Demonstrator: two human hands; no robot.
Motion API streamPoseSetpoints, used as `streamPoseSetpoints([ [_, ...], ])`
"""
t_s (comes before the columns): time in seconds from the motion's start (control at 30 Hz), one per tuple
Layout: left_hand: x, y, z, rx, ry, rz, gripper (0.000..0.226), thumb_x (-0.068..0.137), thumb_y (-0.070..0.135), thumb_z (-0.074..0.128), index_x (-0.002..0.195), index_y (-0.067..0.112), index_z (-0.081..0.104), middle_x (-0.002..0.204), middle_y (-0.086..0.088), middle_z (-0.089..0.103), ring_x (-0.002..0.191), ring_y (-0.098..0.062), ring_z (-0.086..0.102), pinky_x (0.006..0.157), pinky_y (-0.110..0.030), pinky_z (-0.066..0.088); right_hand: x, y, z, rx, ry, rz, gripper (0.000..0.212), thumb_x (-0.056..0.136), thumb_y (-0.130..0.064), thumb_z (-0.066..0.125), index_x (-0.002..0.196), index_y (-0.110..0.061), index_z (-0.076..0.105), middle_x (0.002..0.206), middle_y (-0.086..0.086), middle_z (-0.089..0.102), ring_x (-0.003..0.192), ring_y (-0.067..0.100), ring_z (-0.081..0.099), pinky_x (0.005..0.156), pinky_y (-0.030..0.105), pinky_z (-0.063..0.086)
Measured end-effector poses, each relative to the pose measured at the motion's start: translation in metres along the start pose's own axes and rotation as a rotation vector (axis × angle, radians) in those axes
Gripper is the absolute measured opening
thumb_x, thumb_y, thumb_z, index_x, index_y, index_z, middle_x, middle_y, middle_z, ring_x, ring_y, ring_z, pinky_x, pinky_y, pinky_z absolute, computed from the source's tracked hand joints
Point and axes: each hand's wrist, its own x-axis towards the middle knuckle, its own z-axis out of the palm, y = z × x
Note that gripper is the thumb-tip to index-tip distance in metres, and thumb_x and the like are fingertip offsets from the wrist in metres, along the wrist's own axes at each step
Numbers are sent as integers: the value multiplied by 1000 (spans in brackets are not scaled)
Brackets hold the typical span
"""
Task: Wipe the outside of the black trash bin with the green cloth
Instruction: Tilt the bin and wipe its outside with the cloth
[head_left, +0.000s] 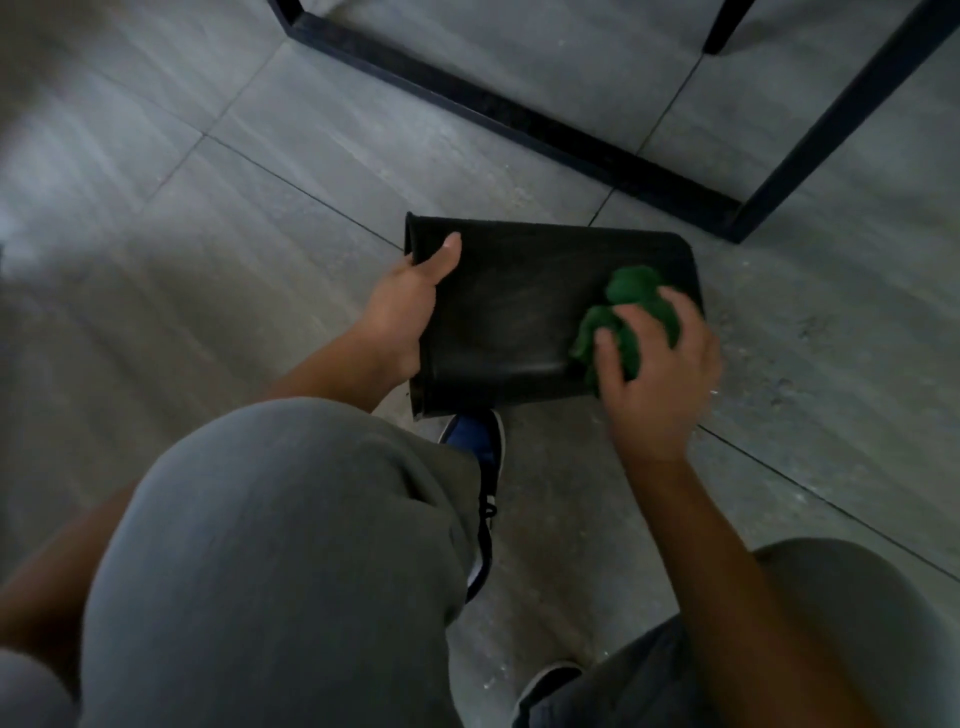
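Observation:
The black trash bin lies on its side above the grey floor, its open rim pointing left. My left hand grips that rim, thumb on the outer wall and fingers hidden inside. My right hand presses the bunched green cloth against the bin's outer wall near its right end, the base. Fingers cover part of the cloth.
A black metal furniture frame runs across the floor behind the bin, its corner at the right. My grey-trousered knees fill the lower view, and a blue and black shoe sits just below the bin. Grey floor tiles extend to the left.

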Motion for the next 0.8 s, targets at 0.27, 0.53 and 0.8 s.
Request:
streamPoseSetpoints([
  [0.27,0,-5,1,24,29,49,38,100,40,68,129,17,65,103,-4,83,92,-26,81,66,-38,66,-18,-34,-13,35,-61,188,36,98,-27,63,133,-19,66,155,19,43,143,41,40,115,51,36],
  [0.53,-11,-5,1,85,-34,114,28,104,35,64,125,17,67,102,-3,83,92,-24,81,66,-35,66,28,-34,-2,53,-89,-45,42,99,-39,62,138,-24,63,147,11,56,133,30,53,107,44,42],
  [0.8,-12,-4,12,127,-85,232,19,106,27,61,113,14,72,100,-9,83,91,-28,81,70,-37,65,0,-77,-1,200,-92,-183,32,96,-31,63,126,-22,68,145,13,55,136,32,51,111,44,37],
])
